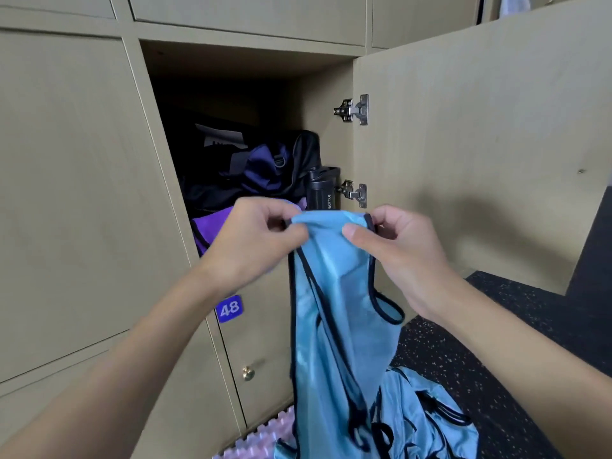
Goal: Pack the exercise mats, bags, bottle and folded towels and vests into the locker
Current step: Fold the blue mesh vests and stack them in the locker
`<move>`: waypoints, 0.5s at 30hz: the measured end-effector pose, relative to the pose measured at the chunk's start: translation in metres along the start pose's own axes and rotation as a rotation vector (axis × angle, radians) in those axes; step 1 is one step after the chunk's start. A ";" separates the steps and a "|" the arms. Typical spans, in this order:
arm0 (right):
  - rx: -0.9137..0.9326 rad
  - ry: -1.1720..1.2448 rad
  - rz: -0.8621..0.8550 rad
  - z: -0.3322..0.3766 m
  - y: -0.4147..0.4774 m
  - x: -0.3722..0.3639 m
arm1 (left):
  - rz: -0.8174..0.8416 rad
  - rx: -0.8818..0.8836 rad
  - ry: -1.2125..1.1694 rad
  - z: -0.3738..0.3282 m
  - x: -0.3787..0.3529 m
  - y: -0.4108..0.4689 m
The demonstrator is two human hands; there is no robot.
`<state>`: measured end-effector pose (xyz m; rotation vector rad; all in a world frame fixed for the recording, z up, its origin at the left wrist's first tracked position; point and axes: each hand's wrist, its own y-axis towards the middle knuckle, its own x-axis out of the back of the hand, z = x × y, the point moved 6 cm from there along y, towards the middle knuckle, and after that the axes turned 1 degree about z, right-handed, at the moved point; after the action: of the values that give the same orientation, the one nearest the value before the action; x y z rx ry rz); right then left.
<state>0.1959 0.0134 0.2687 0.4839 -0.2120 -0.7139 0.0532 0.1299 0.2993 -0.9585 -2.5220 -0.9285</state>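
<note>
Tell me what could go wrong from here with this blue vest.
The vest hangs unfolded, its lower end down among the pile of vests; it might tangle. The bottle stands at the front of the locker, so pushing the vest in could knock it out.

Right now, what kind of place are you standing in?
Probably a gym changing room: wooden lockers, one with a 48 plate, a speckled rubber floor, and a blue sports vest being packed away.

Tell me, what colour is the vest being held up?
Light blue vest with dark trim, seen clearly in the head view.
</note>
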 end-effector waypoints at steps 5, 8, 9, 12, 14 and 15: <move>0.061 -0.065 -0.021 0.014 0.012 0.006 | -0.037 0.023 -0.063 -0.014 0.003 0.010; 0.043 -0.045 -0.047 0.015 0.010 0.010 | -0.068 0.039 -0.079 -0.012 -0.001 0.009; 0.036 -0.054 -0.032 0.015 0.009 0.009 | -0.084 0.049 -0.088 -0.011 -0.001 0.008; 0.024 -0.021 -0.021 0.021 0.010 0.009 | -0.100 0.096 -0.183 -0.012 -0.002 0.010; 0.039 -0.003 -0.025 0.026 0.011 0.008 | -0.092 0.085 -0.125 -0.015 -0.003 0.007; 0.043 -0.018 -0.018 0.027 0.010 0.007 | -0.101 0.086 -0.102 -0.014 -0.001 0.006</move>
<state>0.1981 0.0057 0.2970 0.5211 -0.2407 -0.7324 0.0587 0.1238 0.3123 -0.8809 -2.6935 -0.8109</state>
